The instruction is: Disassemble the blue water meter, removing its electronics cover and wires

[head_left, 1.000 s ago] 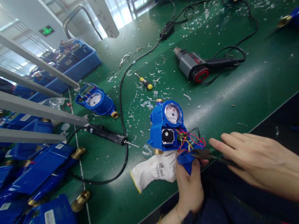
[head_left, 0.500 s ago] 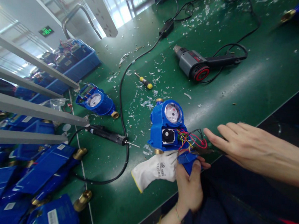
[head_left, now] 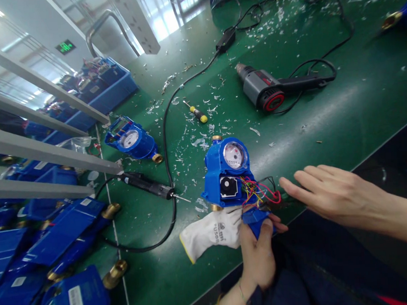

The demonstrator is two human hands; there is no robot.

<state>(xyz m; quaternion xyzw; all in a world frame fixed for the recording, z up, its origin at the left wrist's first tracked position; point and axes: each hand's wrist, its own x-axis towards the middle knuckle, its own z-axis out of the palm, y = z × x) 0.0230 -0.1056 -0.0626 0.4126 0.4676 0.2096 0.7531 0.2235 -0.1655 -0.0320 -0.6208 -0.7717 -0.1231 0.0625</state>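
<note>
— What is seen on the green bench [head_left: 342,112]?
— It is strewn with white shavings; a blue water meter [head_left: 228,171] stands near its front edge.
— And the hands?
— A blue cover piece [head_left: 255,220] is gripped by the left hand [head_left: 258,255]; the right hand [head_left: 330,193] is held flat, fingers extended.

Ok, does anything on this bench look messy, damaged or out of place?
Yes. White scraps litter the green table around the screwdriver. The blue meter is opened, with coloured wires spilling out. A single white glove lies partly under it.
</note>
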